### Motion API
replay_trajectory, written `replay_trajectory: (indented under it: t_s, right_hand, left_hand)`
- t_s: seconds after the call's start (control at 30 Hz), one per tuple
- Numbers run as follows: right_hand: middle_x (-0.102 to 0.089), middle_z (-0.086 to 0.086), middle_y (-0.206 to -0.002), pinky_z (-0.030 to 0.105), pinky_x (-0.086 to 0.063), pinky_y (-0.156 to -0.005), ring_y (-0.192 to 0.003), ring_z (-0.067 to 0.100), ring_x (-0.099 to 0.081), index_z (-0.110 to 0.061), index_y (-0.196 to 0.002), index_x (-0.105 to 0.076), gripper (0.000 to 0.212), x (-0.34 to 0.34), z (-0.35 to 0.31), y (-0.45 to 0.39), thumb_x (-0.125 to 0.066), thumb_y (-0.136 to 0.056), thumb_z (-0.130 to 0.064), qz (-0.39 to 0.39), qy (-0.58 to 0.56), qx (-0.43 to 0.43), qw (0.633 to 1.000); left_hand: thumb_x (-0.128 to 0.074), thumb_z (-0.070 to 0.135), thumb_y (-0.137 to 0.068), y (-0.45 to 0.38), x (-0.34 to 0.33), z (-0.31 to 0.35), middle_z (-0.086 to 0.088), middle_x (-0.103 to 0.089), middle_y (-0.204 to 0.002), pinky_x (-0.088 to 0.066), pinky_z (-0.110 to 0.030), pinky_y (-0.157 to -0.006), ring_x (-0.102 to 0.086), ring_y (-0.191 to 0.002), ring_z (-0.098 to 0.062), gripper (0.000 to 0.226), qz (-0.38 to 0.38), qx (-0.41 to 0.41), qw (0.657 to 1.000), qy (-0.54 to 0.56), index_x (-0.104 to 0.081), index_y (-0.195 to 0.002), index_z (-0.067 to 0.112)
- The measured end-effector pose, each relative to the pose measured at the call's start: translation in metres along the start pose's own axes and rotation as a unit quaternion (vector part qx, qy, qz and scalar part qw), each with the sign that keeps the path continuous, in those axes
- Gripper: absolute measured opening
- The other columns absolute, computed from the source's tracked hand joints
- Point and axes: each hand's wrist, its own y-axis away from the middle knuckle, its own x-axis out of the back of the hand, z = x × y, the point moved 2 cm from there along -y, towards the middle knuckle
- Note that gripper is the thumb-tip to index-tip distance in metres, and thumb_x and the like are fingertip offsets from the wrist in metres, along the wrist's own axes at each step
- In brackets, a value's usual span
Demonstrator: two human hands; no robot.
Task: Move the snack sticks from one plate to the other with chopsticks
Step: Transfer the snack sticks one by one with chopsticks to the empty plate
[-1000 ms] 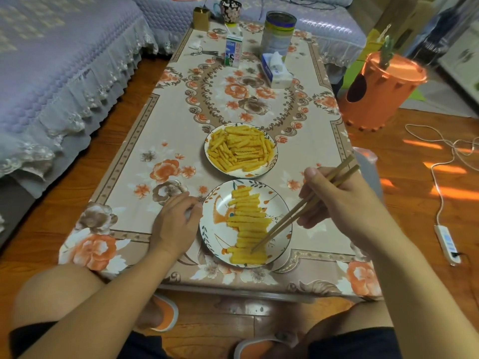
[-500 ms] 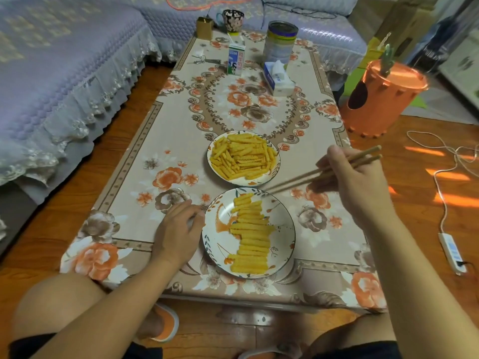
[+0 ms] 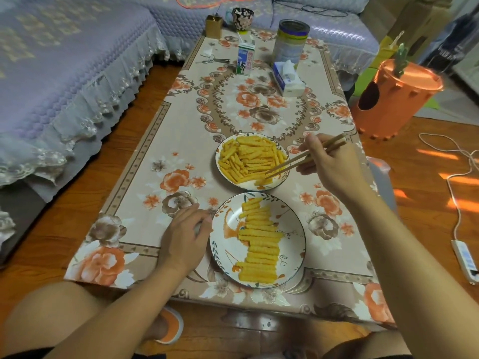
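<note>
Two plates stand on a floral tablecloth. The far plate (image 3: 282, 178) carries a loose pile of yellow crinkled snack sticks (image 3: 246, 158). The near plate (image 3: 223, 244) holds a neat column of the same sticks (image 3: 259, 244). My right hand (image 3: 329, 164) grips a pair of wooden chopsticks (image 3: 298, 160), whose tips reach down to sticks at the near right rim of the far plate. My left hand (image 3: 185, 235) rests on the cloth with curled fingers touching the left rim of the near plate.
At the table's far end stand a milk carton (image 3: 245, 59), a tissue box (image 3: 287, 79), a tin can (image 3: 291, 40), a floral mug (image 3: 242, 18) and a small brown box (image 3: 213, 27). An orange bin (image 3: 394, 99) is right of the table, a sofa left, a power strip (image 3: 465, 260) on the floor.
My right hand carried the chopsticks from the near plate up and away to the far plate, and their tips now dip into its pile. My left hand stayed by the near plate.
</note>
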Motion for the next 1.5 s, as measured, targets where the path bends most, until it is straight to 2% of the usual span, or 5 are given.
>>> replay_trajectory:
  t_s: [0.23,0.5,0.73,1.07,1.5]
  right_hand:
    - [-0.073,0.021,-0.08,0.036,-0.064,-0.066,-0.064,0.024,-0.075,-0.005,-0.094,-0.072,0.037,-0.005,-0.002,-0.001,-0.051,-0.107,-0.033,-0.024,0.022,-0.003,0.999]
    - [-0.07,0.024,-0.076,0.04,-0.064,-0.061,-0.064,0.032,-0.074,0.002,-0.09,-0.068,0.044,0.025,-0.003,0.024,-0.046,-0.109,-0.032,0.053,-0.084,-0.015,0.995]
    - [-0.073,0.018,-0.072,0.049,-0.064,-0.069,-0.064,0.03,-0.074,-0.002,-0.093,-0.071,0.04,0.021,0.006,0.027,-0.05,-0.107,-0.033,0.057,-0.085,0.001,0.995]
    - [-0.073,0.018,-0.075,0.042,-0.065,-0.065,-0.061,0.026,-0.074,-0.006,-0.089,-0.07,0.041,-0.016,0.025,0.015,-0.051,-0.107,-0.037,0.023,-0.062,0.01,0.998]
    - [-0.071,0.021,-0.07,0.04,-0.063,-0.057,-0.059,0.032,-0.074,0.001,-0.09,-0.068,0.042,0.003,0.033,0.004,-0.051,-0.107,-0.032,0.044,-0.083,-0.002,0.996]
  left_hand:
    - [-0.03,0.059,-0.093,0.002,0.0,-0.003,-0.003,-0.064,-0.138,-0.038,-0.037,-0.114,-0.047,-0.139,-0.017,0.067,-0.021,0.008,1.0,-0.017,-0.073,-0.124,0.018]
    - [-0.031,0.06,-0.089,0.004,0.001,0.003,-0.004,-0.065,-0.137,-0.04,-0.04,-0.112,-0.049,-0.137,-0.02,0.068,-0.009,0.011,1.0,-0.013,-0.074,-0.119,0.017]
    - [-0.03,0.054,-0.092,0.004,0.002,0.01,0.001,-0.071,-0.112,-0.037,-0.027,-0.081,-0.058,-0.111,-0.017,0.061,0.019,-0.024,0.999,-0.03,-0.076,-0.106,0.017]
    - [-0.03,0.055,-0.095,0.0,-0.001,0.003,0.007,-0.069,-0.097,-0.047,-0.036,-0.075,-0.058,-0.094,-0.015,0.055,0.05,-0.04,0.997,-0.047,-0.074,-0.097,0.021]
    - [-0.03,0.056,-0.093,0.0,-0.003,0.007,0.006,-0.067,-0.105,-0.048,-0.034,-0.083,-0.056,-0.104,-0.015,0.058,0.044,-0.053,0.995,-0.077,-0.073,-0.103,0.019]
